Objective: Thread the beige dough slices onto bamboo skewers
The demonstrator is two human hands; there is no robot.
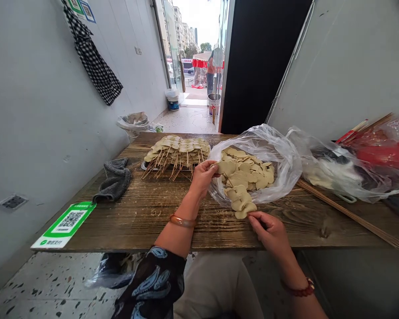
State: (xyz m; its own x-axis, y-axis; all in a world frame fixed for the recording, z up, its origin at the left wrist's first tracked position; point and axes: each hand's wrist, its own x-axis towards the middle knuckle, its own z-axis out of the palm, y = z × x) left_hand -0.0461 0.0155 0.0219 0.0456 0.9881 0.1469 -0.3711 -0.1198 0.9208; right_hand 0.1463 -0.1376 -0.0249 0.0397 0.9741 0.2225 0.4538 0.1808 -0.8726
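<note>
My right hand (270, 229) is closed in a pinch at the near end of a skewered row of thin, beige round slices (241, 201); the stick itself is mostly hidden. My left hand (202, 176) is closed at the left rim of a clear plastic bag (290, 161), with thumb and fingers on one beige slice (226, 167). Many loose slices (249, 170) fill the opened bag. To its left, finished-looking skewers of the same slices (177, 148) are stacked on a tray, their bare sticks pointing towards me.
A bundle of bare wooden sticks (349, 212) lies at the right of the wooden table (146, 221). Plastic bags (346, 168) are heaped behind it. A grey cloth (113, 179) and a green QR-code card (66, 223) lie at the left. A person (211, 71) stands outside the doorway.
</note>
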